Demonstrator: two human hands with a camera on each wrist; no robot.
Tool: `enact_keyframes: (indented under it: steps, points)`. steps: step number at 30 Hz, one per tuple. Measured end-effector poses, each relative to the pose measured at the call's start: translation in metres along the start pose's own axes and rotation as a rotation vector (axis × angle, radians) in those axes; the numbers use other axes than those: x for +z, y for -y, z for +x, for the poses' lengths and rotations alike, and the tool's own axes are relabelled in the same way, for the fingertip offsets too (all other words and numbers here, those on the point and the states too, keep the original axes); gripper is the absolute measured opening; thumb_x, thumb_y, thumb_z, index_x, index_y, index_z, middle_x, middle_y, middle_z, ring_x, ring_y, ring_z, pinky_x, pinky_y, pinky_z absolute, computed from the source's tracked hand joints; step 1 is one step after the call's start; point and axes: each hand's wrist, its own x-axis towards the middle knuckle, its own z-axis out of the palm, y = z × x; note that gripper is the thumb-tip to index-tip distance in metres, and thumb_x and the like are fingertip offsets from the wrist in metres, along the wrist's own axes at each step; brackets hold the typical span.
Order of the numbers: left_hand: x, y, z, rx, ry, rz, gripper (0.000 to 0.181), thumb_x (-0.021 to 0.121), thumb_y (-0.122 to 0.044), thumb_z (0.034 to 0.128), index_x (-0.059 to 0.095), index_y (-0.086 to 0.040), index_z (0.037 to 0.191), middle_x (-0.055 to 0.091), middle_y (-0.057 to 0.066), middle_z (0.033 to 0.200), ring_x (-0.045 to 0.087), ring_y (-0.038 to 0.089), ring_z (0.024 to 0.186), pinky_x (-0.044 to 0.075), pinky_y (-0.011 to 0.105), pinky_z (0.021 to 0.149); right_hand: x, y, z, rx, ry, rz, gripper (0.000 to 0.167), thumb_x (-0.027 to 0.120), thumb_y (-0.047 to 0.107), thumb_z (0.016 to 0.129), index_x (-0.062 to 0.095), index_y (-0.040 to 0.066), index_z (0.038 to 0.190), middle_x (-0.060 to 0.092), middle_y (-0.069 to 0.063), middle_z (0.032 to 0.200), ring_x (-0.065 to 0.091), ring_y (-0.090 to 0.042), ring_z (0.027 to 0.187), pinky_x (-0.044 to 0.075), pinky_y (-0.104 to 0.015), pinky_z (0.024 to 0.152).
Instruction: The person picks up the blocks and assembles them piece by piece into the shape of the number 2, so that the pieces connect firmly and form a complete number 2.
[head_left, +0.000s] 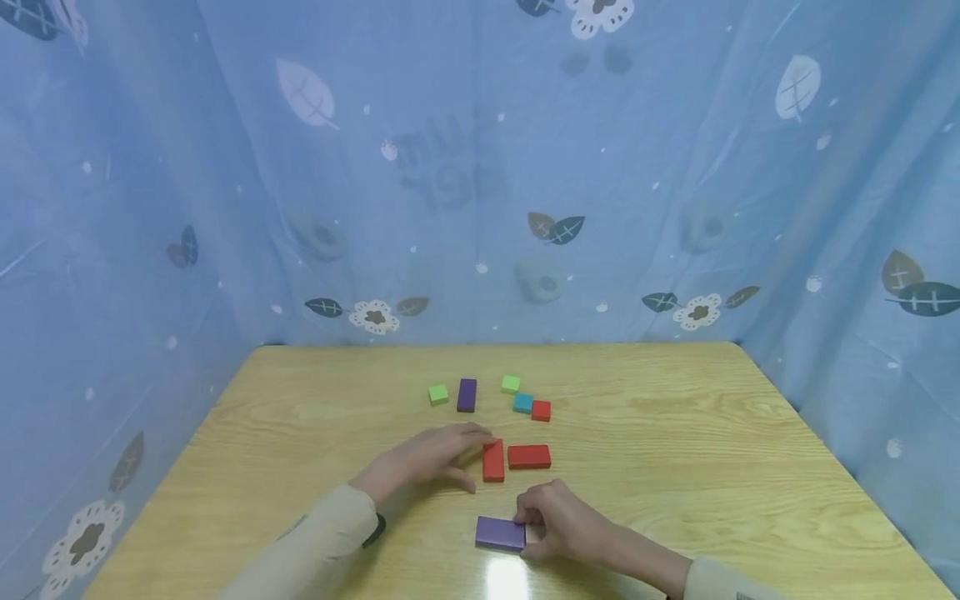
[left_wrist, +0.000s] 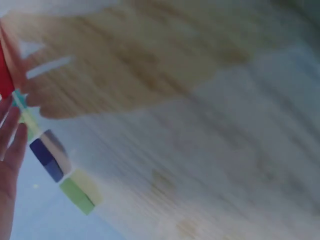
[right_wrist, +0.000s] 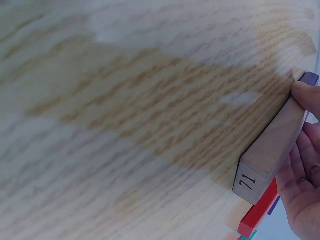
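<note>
My right hand [head_left: 566,525] pinches the right end of a purple block [head_left: 499,533] lying near the front of the table. In the right wrist view, thumb and fingers [right_wrist: 310,100] hold a block [right_wrist: 267,150] whose near end bears the mark "71"; its faces look pale there, with purple past the thumb. Reaching in from the left, my left hand [head_left: 435,454] has its fingers loosely extended over the left side of an upright-pointing red block [head_left: 493,462]. Whether they touch it, I cannot tell. A second red block [head_left: 529,457] lies crosswise just right of that one.
Farther back lie a dark purple block [head_left: 467,395], two green cubes [head_left: 438,394], a blue cube [head_left: 522,402] and a small red cube [head_left: 541,410]. The wooden table [head_left: 675,433] meets a blue patterned curtain [head_left: 480,167] behind and at both sides.
</note>
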Motion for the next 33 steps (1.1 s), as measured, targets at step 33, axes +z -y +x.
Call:
enact_keyframes:
  steps: [33]
  points:
    - [-0.022,-0.022,0.051,0.21,0.164,0.072,0.066,0.074,0.001,0.0763,0.055,-0.018,0.136,0.059,-0.006,0.127,0.056,0.004,0.106,0.043,0.014,0.091,-0.003,0.0,0.002,0.058,0.025,0.034,0.02,0.083,0.007,0.069,0.07,0.01,0.082,0.064,0.014,0.077,0.048,0.006,0.065,0.048,-0.013,0.059]
